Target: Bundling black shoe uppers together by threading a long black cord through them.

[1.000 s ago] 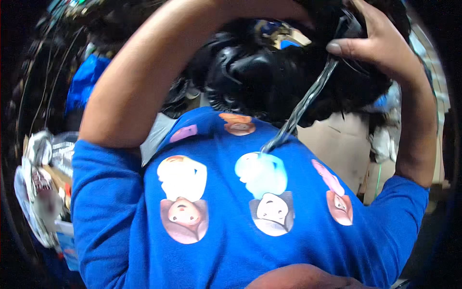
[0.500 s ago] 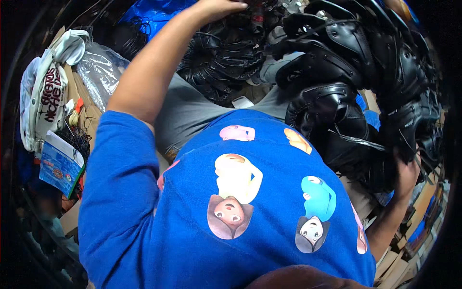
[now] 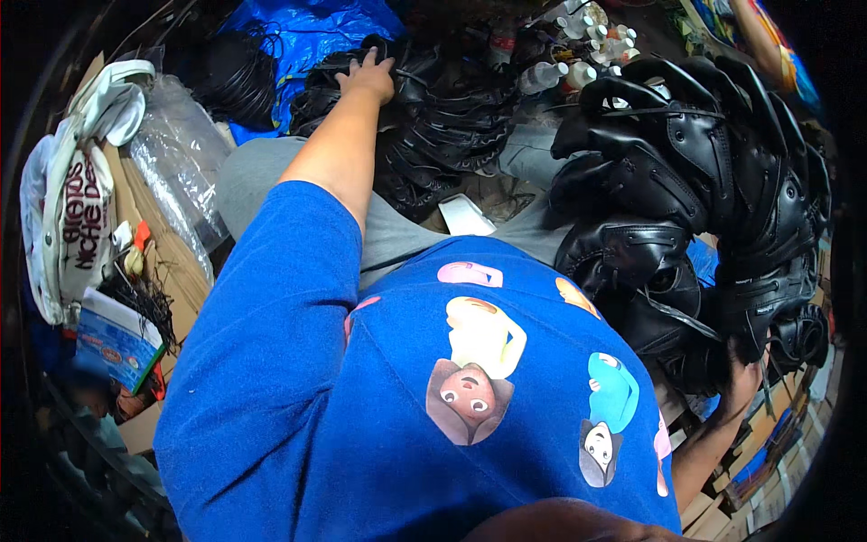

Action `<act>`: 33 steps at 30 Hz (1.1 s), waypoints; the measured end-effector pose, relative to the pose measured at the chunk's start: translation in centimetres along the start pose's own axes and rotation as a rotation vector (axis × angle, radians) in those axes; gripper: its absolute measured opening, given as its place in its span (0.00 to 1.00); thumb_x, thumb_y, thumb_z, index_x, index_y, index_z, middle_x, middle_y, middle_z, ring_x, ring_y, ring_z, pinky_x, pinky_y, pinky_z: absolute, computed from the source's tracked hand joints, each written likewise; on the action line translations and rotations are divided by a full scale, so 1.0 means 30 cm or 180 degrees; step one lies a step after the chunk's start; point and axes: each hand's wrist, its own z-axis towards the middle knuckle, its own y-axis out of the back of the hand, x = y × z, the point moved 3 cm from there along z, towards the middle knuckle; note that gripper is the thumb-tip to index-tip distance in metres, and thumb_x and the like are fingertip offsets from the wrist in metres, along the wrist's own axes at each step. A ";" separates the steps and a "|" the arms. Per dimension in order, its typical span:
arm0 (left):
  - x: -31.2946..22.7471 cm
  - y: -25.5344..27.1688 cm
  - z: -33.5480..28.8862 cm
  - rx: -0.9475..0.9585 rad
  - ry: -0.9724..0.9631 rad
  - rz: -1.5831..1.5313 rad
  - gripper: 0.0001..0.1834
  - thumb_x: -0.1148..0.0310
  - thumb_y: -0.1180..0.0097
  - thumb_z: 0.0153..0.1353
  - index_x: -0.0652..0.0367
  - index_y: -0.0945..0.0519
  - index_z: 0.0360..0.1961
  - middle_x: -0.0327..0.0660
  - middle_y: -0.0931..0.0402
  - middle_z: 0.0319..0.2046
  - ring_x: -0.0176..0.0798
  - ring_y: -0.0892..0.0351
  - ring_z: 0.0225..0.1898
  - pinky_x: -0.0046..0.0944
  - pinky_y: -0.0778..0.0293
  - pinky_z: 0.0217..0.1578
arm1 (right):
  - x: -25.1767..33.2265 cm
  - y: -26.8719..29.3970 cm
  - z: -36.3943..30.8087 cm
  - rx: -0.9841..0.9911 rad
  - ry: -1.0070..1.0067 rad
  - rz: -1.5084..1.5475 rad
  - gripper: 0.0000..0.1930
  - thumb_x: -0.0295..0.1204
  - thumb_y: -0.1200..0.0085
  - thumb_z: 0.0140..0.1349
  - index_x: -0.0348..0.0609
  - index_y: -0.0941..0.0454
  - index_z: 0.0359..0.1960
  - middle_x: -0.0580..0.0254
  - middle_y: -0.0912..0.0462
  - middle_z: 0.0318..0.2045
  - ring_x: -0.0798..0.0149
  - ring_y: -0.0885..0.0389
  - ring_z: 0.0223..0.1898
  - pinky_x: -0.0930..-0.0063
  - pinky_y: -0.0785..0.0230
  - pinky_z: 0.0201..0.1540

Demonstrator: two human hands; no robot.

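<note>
My left hand (image 3: 368, 79) reaches forward with its fingers spread over the far part of a pile of black leather pieces (image 3: 442, 135). At my right a thick, curved bundle of black leather shoe uppers (image 3: 700, 149), with eyelets and laces, arches over my leg. My right hand (image 3: 745, 375) grips a shoe upper (image 3: 754, 312) at the near end of this bundle; some of its fingers are hidden behind the leather. A pale lace (image 3: 673, 312) hangs across the nearer uppers.
A blue plastic sheet (image 3: 312, 41) lies at the far left, beside black cords (image 3: 230, 77). Clear plastic bottles (image 3: 542, 79) stand at the back. Cardboard (image 3: 172, 262), clear wrap (image 3: 176, 144) and a white cloth bag (image 3: 86, 208) are left. Another person's arm (image 3: 759, 36) shows far right.
My left hand has moved nearer and to the left, onto the black pile, its fingers now spread. My right hand keeps its grip on the upper. The view has shifted slightly.
</note>
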 end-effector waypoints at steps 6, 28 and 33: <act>-0.039 -0.035 0.021 0.0796 0.0039 0.0337 0.23 0.65 0.57 0.55 0.47 0.33 0.55 0.41 0.39 0.57 0.48 0.40 0.58 0.57 0.51 0.57 | 0.064 0.050 -0.037 0.0295 0.0009 -0.0492 0.27 0.40 0.43 0.50 0.35 0.33 0.48 0.49 0.33 0.52 0.49 0.37 0.53 0.63 0.50 0.57; 0.031 0.461 -0.379 -0.1014 -0.0443 -0.3066 0.10 0.69 0.45 0.46 0.65 0.22 0.28 0.36 0.26 0.22 0.30 0.29 0.24 0.30 0.34 0.26 | -0.041 0.046 0.170 -0.0282 0.0377 0.1582 0.15 0.36 0.44 0.53 0.37 0.26 0.37 0.65 0.24 0.31 0.71 0.28 0.33 0.78 0.38 0.38; -0.009 0.678 -0.611 -0.1695 -0.1242 -0.4176 0.06 0.72 0.44 0.46 0.58 0.26 0.16 0.32 0.33 0.12 0.26 0.37 0.14 0.26 0.43 0.15 | -0.141 0.059 0.272 0.0000 0.0020 0.2003 0.16 0.37 0.43 0.53 0.38 0.26 0.37 0.66 0.24 0.29 0.75 0.29 0.29 0.82 0.38 0.34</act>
